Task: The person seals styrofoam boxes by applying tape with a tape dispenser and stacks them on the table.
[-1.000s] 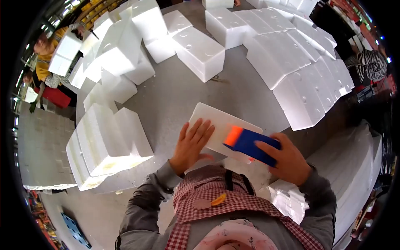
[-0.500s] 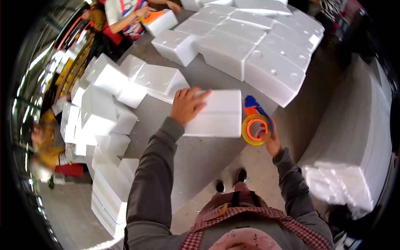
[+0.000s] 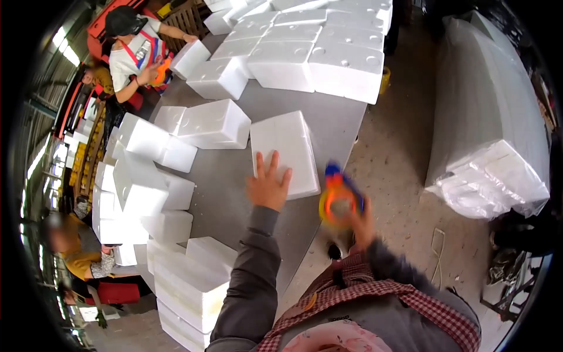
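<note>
White foam lies under my left hand (image 3: 268, 186): a box (image 3: 281, 144) resting on the grey table (image 3: 220, 182), near the table's right edge. My fingers are spread apart, tips on the box's upper face, palm over the end nearest me. I am not gripping the box, only laying my hand on it. A lengthwise line runs down its face.

In my right hand (image 3: 362, 226) I hold a tape gun (image 3: 341, 202), blue, orange and yellow, out past the table's edge and just beside the right end of the box, with a gap between them. My fingers are bent round its side; the picture is blurred there, so I cannot tell how each one sits.

Close to the box's far left corner stands another foam box (image 3: 217, 124), with more white boxes (image 3: 141, 182) piled along the left side of the table. At the far end, a block of boxes (image 3: 346, 56) stands packed side by side. Across the table, a co-worker in a black cap (image 3: 126, 22) has one hand on a small box (image 3: 190, 58) and an orange tool (image 3: 161, 73) in the other. To my right, a tall bundle (image 3: 487, 123) in clear plastic stands on the floor (image 3: 393, 170).
</note>
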`<state>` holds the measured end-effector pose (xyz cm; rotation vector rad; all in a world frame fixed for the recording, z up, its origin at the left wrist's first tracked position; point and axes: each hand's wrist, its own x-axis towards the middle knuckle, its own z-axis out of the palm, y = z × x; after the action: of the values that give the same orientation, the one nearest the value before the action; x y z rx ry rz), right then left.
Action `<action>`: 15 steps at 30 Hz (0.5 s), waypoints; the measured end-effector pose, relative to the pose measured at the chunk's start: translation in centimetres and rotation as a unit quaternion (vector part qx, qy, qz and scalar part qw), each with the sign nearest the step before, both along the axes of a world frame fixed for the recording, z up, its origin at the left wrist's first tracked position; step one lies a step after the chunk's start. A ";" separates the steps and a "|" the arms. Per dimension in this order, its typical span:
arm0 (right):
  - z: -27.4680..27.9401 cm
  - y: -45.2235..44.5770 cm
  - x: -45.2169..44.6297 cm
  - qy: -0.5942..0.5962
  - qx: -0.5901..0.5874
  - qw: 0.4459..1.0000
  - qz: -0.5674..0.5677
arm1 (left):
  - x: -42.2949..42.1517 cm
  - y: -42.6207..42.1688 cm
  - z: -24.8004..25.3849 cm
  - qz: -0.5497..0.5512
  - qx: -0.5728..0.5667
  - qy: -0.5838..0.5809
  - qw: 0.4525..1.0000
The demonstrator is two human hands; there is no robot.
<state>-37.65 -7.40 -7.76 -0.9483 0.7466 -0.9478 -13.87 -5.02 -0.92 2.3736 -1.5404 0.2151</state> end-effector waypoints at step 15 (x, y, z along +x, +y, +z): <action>2.0 3.8 -8.4 0.133 -0.031 0.943 0.303 | -3.3 -1.0 0.3 0.000 0.007 -0.038 0.999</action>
<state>-46.05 -3.60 -5.80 -1.2813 0.5912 -0.3052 -17.17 -6.00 -0.61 2.4013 -1.5795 0.2984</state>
